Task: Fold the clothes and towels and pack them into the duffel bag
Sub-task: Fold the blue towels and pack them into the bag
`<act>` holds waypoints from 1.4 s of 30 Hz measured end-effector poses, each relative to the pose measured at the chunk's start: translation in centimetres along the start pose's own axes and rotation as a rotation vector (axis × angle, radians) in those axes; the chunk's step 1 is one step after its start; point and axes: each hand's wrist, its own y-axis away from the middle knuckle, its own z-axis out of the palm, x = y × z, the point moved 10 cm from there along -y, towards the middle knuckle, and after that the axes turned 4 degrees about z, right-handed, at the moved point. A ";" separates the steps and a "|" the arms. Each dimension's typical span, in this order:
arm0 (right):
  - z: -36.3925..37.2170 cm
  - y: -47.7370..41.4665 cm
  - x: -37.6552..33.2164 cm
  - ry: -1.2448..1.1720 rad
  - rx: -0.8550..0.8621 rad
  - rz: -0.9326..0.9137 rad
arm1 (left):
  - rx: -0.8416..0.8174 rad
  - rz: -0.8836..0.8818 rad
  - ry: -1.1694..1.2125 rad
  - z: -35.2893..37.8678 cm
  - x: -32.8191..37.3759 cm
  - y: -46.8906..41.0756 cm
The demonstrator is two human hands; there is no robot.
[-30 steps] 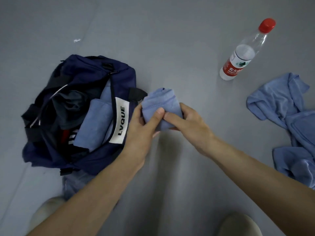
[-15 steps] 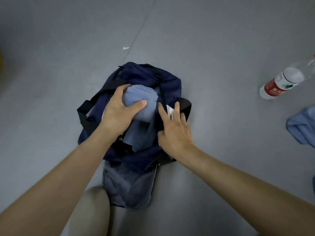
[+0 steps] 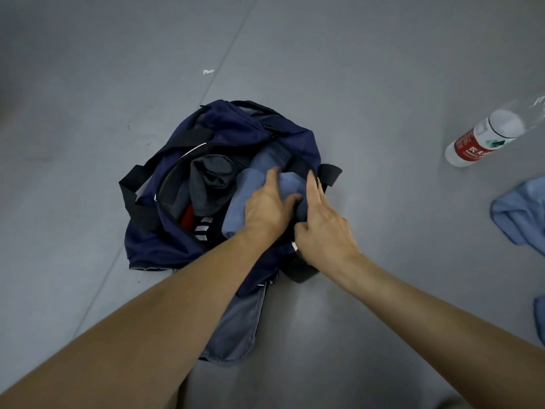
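Risk sits at the duffel bag [image 3: 230, 125] opening: my left hand [image 3: 267, 206] curls round the folded towel [image 3: 290, 184], inside the bag, while my right hand [image 3: 323, 231] rests straight-fingered on its rim. I judge that a quick release could let the fold spring open or the soft rim sag shut.

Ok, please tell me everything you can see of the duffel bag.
The duffel bag is navy, soft fabric with black straps, lying open on the grey floor. Blue, dark grey and red clothes fill it. The left hand holds a blue towel inside; the right hand touches its rim with straight fingers.
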 end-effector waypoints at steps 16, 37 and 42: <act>1.8 -0.3 2.0 -0.053 -0.002 -0.150 | 0.176 0.468 -0.815 0.6 0.6 1.7; -8.6 0.8 13.0 -0.360 0.131 -0.033 | 0.132 0.723 -0.131 0.8 13.0 8.1; -17.3 3.5 30.0 -0.049 0.408 0.276 | -0.101 0.743 -0.171 12.5 17.9 8.8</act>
